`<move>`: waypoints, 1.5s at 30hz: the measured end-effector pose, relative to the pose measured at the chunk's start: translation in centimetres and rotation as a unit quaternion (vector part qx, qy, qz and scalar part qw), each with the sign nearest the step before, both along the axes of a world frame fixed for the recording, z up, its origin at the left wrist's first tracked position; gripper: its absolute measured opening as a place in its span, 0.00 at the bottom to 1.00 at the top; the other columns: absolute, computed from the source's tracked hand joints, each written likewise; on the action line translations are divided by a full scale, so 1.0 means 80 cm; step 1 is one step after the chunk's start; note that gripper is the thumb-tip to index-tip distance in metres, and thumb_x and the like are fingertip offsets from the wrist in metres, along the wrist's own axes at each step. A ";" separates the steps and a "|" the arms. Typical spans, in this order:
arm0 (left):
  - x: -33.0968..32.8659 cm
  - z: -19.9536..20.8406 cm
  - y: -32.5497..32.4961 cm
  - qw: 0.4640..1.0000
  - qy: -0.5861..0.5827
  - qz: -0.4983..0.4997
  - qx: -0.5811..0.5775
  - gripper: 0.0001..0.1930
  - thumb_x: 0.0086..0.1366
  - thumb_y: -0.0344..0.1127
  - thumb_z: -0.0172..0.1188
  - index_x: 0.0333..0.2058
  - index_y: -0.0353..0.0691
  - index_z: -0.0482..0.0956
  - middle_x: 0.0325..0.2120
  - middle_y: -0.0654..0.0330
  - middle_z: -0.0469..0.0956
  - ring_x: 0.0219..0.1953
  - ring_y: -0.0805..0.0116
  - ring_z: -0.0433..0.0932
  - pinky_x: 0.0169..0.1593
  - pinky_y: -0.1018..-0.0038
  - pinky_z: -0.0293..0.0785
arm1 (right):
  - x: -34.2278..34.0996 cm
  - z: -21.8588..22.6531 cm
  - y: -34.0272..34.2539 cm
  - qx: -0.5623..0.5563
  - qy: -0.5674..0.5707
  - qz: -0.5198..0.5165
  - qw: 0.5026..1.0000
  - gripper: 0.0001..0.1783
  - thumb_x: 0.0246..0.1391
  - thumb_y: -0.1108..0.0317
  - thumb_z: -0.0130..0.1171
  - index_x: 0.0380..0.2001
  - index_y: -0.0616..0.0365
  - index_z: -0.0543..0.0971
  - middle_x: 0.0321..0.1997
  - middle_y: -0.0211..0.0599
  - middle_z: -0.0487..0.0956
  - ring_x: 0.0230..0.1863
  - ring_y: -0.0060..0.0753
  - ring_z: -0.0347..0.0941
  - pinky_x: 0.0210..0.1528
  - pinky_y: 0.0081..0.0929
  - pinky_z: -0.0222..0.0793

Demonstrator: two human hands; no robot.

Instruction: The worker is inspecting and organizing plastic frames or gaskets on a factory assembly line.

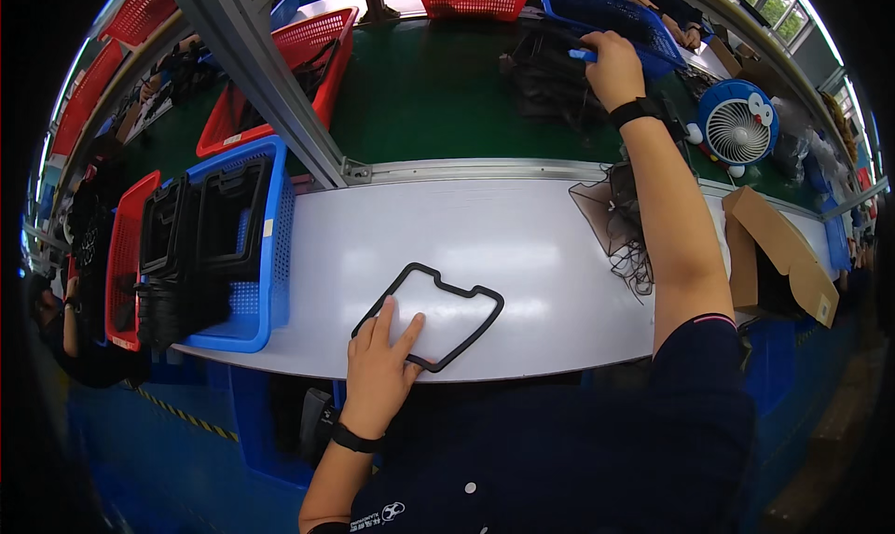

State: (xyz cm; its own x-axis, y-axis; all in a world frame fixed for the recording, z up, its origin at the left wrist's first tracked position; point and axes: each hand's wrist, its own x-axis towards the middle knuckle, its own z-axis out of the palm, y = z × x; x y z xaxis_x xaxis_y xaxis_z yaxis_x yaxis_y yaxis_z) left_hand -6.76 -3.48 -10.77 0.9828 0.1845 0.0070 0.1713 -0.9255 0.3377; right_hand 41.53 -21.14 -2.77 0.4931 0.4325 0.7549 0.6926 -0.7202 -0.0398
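Observation:
A thin black frame-shaped piece (457,289) with a notch in its far side lies on the white worktable (559,333). My left hand (378,371) rests on its near left part with the fingers spread. Stretched far forward, my right hand (612,68) is closed around a small blue object (583,55), whose kind I cannot make out. Beneath and beside that hand, a blurred pile of dark pieces (550,82) lies on the green surface (419,96) beyond the table.
At left stands a blue basket (282,245) of black frames, beside a red basket (124,254). More red baskets (337,72) and a blue one (597,2) stand farther off. Netted dark material (626,217), a cardboard box (783,249) and a blue fan (736,128) are at right.

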 end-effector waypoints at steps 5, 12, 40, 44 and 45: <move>-0.007 -0.009 0.015 0.987 0.000 0.128 0.099 0.33 0.56 0.36 0.69 0.62 0.40 0.71 0.69 0.36 0.50 0.58 0.39 0.65 0.59 0.52 0.64 | -0.136 0.070 -0.038 0.047 0.010 0.140 0.989 0.11 0.52 0.73 0.64 0.41 0.57 0.83 0.33 0.38 0.78 0.35 0.40 0.75 0.39 0.31 0.70; -0.027 0.001 0.004 0.996 0.029 0.083 -0.005 0.46 0.54 0.43 0.73 0.67 0.35 0.60 0.69 0.29 0.43 0.68 0.32 0.53 0.65 0.47 0.57 | -0.344 -0.055 -0.088 -0.138 0.375 0.277 0.874 0.14 0.44 0.78 0.68 0.39 0.61 0.82 0.36 0.42 0.77 0.40 0.48 0.73 0.43 0.35 0.70; 0.066 -0.023 -0.071 0.755 -0.039 0.224 -0.615 0.29 0.71 0.31 0.54 0.67 0.30 0.56 0.62 0.48 0.62 0.53 0.65 0.75 0.59 0.73 0.70 | -0.424 -0.131 -0.046 0.172 0.448 0.225 0.848 0.11 0.54 0.75 0.64 0.42 0.62 0.83 0.38 0.43 0.84 0.39 0.36 0.79 0.44 0.27 0.72; 0.068 -0.011 -0.077 0.707 -0.038 0.233 -0.667 0.30 0.71 0.30 0.54 0.67 0.26 0.55 0.62 0.48 0.61 0.52 0.63 0.75 0.59 0.73 0.70 | -0.435 -0.133 -0.053 0.233 0.537 0.226 0.779 0.11 0.57 0.73 0.64 0.43 0.61 0.83 0.38 0.39 0.84 0.39 0.30 0.79 0.42 0.24 0.72; 0.072 -0.012 -0.073 0.691 -0.043 0.239 -0.681 0.30 0.70 0.30 0.56 0.66 0.25 0.56 0.56 0.51 0.66 0.47 0.68 0.76 0.53 0.76 0.72 | -0.435 -0.128 -0.055 0.239 0.571 0.207 0.758 0.11 0.58 0.72 0.63 0.44 0.61 0.82 0.38 0.38 0.83 0.38 0.26 0.78 0.41 0.23 0.71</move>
